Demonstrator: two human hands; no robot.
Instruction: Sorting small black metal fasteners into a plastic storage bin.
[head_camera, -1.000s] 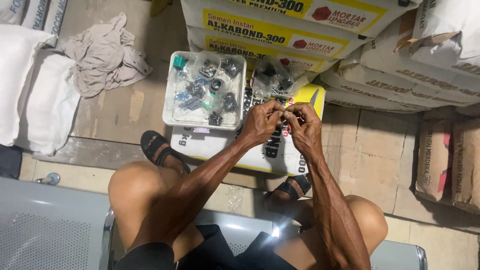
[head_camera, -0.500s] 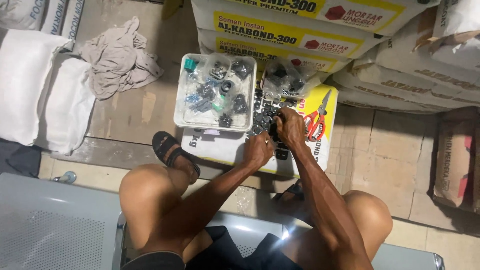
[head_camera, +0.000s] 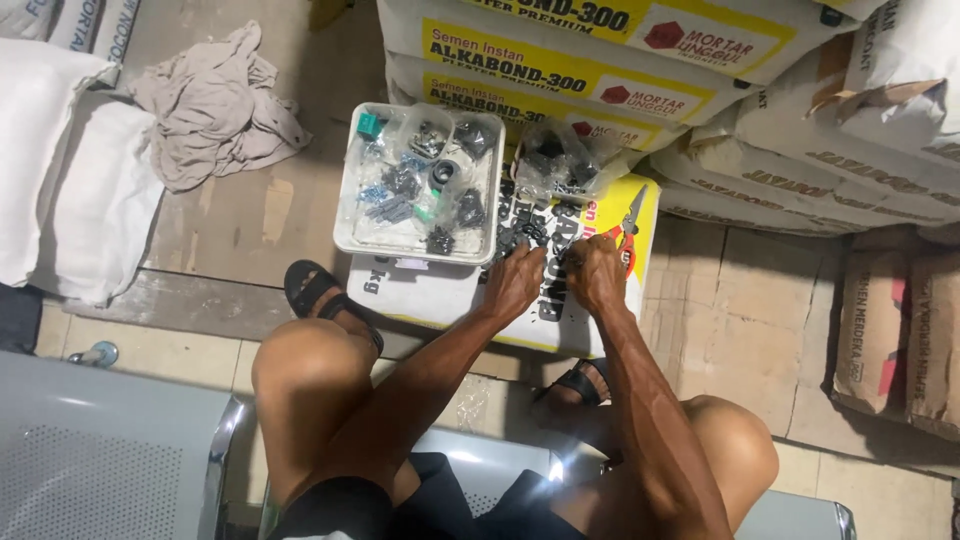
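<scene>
Light: dim indoor, evenly spread
Glare: bright spot on the metal seat (head_camera: 560, 465), below the hands
Shadows: soft, under the legs
Focus: sharp, slight edge stretch

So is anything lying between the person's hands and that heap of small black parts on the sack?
Nothing visible does. The left hand and right hand rest at the edge of the small black parts; the white tray sits off beside them.

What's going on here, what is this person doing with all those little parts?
A person sits on a metal bench and leans over a sack lying flat on the floor. Both hands, the left hand and the right hand, are down among a pile of small black parts on it. A white tray of bagged small hardware sits to the left, a clear bag of parts lies just behind, and red-handled scissors lie beside the right hand.
</scene>
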